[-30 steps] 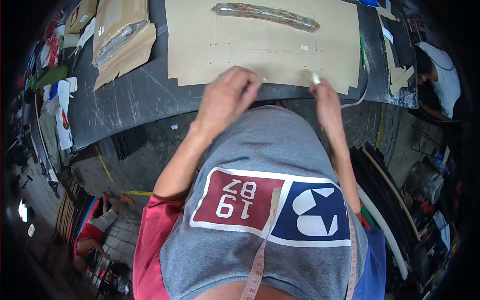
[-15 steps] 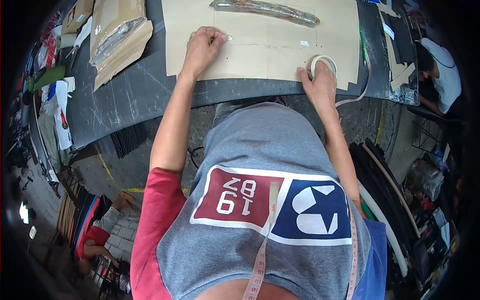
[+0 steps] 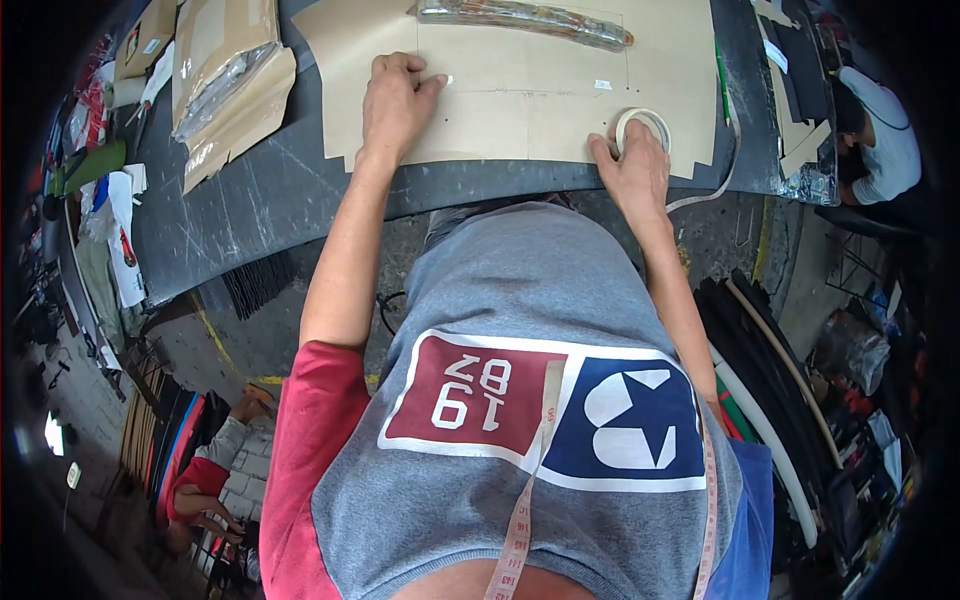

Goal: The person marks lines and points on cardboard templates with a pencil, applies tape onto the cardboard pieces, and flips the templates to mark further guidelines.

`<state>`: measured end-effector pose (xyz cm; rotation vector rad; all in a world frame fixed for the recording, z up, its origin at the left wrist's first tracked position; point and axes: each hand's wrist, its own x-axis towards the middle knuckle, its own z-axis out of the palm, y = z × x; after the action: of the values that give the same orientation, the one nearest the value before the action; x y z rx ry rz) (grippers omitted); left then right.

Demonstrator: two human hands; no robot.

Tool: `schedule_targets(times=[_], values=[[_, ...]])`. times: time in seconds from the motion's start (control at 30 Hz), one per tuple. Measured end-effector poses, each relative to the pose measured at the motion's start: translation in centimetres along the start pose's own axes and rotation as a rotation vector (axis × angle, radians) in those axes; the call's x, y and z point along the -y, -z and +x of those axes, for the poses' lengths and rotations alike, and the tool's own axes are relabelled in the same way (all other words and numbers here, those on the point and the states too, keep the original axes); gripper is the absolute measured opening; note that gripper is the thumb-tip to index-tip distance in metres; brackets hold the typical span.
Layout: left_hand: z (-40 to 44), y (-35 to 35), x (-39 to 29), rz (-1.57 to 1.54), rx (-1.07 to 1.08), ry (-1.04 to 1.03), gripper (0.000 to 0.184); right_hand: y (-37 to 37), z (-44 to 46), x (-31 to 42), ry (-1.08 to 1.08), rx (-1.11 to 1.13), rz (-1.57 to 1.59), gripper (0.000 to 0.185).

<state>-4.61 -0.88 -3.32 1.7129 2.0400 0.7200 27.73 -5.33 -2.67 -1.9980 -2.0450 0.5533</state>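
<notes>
A large sheet of brown paper with pencil lines lies on the dark table. My left hand rests on its left part, fingers bent and the thumb apart from them. Beside that thumb tip is a small white piece of tape on the paper. Near the front right corner, my right hand grips a roll of masking tape. Another small white piece of tape sits on the paper farther up. A long, clear-wrapped bundle lies across the far part of the sheet.
At the left of the table lies a plastic-wrapped brown package. A green pencil and a measuring tape are along the paper's right side. One person sits at right; another is at lower left.
My left thumb and fingers have moved apart, leaving the white piece at the thumb tip. The paper's far left corner now spreads farther left. My right hand stays on the roll.
</notes>
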Motion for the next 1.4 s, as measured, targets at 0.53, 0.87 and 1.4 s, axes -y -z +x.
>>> schedule_targets(times=[0.53,0.87,1.4], values=[[-2.1,0.0,-0.1,-0.094,0.077,-0.005,0.026,0.1,0.1,0.4,-0.017,0.008,-0.038,0.04],[-1.0,-0.2,-1.1,0.069,0.124,-0.037,0.024,0.2,0.3,0.3,0.006,-0.031,-0.033,0.044],[-0.6,0.5,-0.8,0.115,0.224,-0.098,0.033,9.0,0.8,-3.9,0.082,-0.117,0.429,0.028]])
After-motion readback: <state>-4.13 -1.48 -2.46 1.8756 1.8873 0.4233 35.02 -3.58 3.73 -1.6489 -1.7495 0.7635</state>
